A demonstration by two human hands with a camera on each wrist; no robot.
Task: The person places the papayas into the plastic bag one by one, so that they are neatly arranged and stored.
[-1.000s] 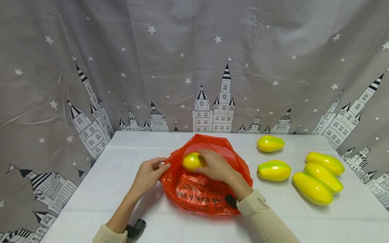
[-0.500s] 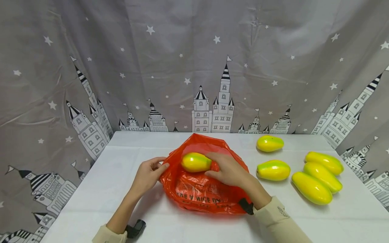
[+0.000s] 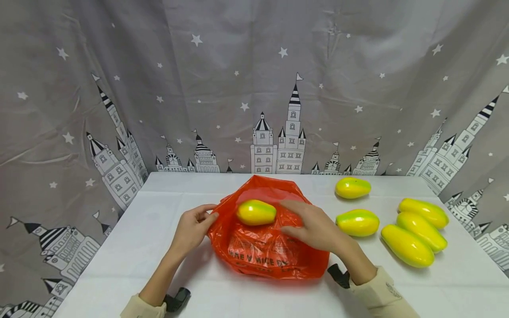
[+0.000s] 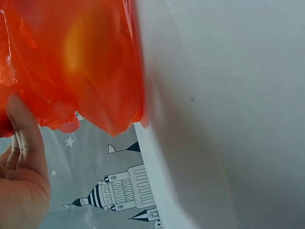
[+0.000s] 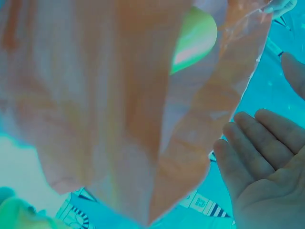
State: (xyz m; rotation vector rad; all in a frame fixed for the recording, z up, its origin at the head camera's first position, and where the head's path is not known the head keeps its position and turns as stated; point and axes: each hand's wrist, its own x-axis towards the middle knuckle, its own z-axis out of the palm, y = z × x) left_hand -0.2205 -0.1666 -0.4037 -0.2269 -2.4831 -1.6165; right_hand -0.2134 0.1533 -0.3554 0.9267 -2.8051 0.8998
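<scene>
A red plastic bag lies with its mouth open toward me in the head view. Inside it rests a yellow-green papaya. My left hand pinches the bag's left rim between thumb and fingers. The left wrist view has this hand beside the red film, the fruit glowing faintly through it. Over the bag's right side is my right hand, its fingers extended and apart from the papaya. In the right wrist view, nothing lies in the palm of that hand; part of the papaya shows past the bag's edge.
Right of the bag, one papaya lies at the back and another papaya in front of it. Farther right, three more lie side by side, the nearest papaya at the front. A grey castle-print curtain hangs behind the white table.
My right hand has let go of the papaya inside the bag and drawn back to the right. The left hand keeps its hold on the rim.
</scene>
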